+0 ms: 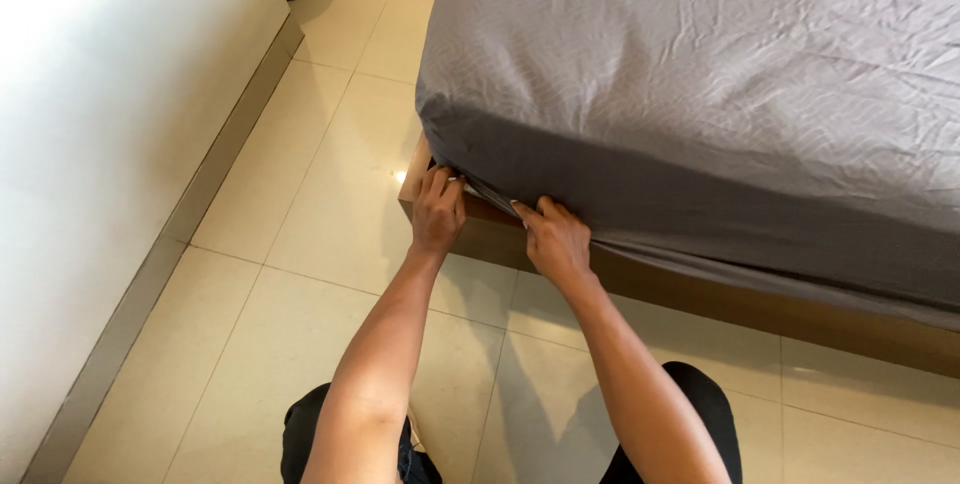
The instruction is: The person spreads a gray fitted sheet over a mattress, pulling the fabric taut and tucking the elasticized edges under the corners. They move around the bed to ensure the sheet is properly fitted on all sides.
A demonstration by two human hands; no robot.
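While the grey fitted sheet (700, 74) already lies over the mattress top and side, its corner hem remains loose: the left hand (438, 212) and right hand (555, 239) pinch it closed-fingered at the wooden bed frame (760, 306), untucked.

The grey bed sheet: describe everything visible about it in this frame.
The grey bed sheet is matte woven cloth, finely creased all over. It covers the top and drapes down the side of the mattress, pulled taut round the near corner. Its lower edge runs along the wooden bed frame. The left hand grips the hem under the corner; the right hand pinches the hem just beside it. The sheet runs out of view to the right.
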